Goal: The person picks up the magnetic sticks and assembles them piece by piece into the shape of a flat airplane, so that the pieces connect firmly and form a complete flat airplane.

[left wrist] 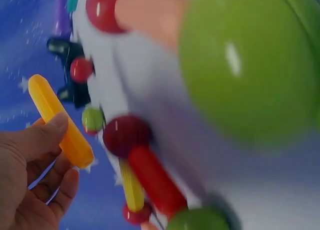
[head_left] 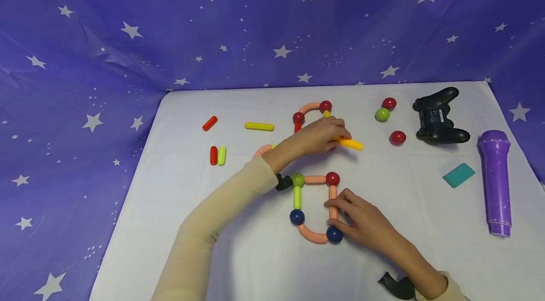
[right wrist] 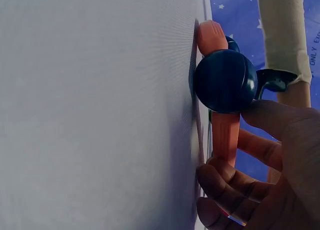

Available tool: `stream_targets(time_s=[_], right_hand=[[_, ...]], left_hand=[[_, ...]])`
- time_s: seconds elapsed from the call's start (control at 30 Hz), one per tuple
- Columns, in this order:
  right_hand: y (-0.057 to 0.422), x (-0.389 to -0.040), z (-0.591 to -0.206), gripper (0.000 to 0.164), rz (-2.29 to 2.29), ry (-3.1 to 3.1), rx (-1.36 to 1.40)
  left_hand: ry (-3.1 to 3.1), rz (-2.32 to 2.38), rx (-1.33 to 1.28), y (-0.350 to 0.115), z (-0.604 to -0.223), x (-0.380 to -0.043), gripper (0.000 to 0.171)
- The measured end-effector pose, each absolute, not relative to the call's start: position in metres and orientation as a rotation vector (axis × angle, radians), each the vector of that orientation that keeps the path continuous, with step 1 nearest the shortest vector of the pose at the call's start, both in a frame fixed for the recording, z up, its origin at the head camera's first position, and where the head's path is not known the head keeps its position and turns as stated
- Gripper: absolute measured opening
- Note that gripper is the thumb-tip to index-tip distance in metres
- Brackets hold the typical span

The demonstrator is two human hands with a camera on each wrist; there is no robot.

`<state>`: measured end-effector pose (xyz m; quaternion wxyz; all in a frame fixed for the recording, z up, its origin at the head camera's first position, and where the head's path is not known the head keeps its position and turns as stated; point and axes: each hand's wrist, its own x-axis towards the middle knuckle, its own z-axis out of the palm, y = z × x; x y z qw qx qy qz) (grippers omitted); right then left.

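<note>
Thumb and fingers of the left hand are clamped on an orange stick, which juts out to the right of that hand, over an upper structure that the hand partly hides. Visible in it are 2 red balls joined by a curved pink piece, with a yellow stick and a red stick below them. Nearer the person, the right hand has its fingers curled round a straight pink stick, the right side of a lower loop; the thumb is just beside the navy ball at its near end. This loop has 4 balls and 4 sticks, 1 of them curved, and lies on the white table. Off to the right sit 2 more red balls, 1 touching a green ball, then a black game controller, a teal block and a purple tube. At left lie 4 loose sticks, well apart from the right hand.
</note>
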<state>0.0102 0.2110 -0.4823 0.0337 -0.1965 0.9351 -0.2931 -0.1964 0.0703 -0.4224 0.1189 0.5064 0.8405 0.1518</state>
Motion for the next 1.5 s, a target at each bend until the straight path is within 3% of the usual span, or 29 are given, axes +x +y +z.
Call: stream_targets(time_s=[0.3, 0.53, 0.87, 1.03, 1.17, 1.3, 1.5], right_hand=[[0.212, 0.011, -0.486, 0.040, -0.942, 2.893, -0.654], [0.213, 0.011, -0.487, 0.040, -0.933, 2.893, -0.647], [0.212, 0.013, -0.487, 0.040, -0.934, 2.915, -0.672], [0.212, 0.013, -0.488, 0.040, -0.924, 2.920, -0.671], [0.212, 0.013, -0.488, 0.040, -0.915, 2.903, -0.640], [0.211, 0.013, -0.486, 0.041, -0.898, 2.873, -0.588], [0.210, 0.012, -0.486, 0.041, -0.894, 2.868, -0.571]], left_hand=[[2.416, 0.326, 1.526, 0.087, -0.438, -0.188, 0.022], [2.386, 0.404, 1.496, 0.091, -0.444, -0.183, 0.034], [2.366, 0.423, 1.423, 0.093, -0.448, -0.181, 0.030], [2.392, 0.435, 1.410, 0.086, -0.446, -0.181, 0.036], [2.456, 0.534, 1.333, 0.062, -0.430, -0.191, 0.039], [2.625, 0.625, 1.163, 0.008, -0.414, -0.211, 0.034], [2.805, 0.280, 0.797, -0.078, -0.426, -0.229, 0.037]])
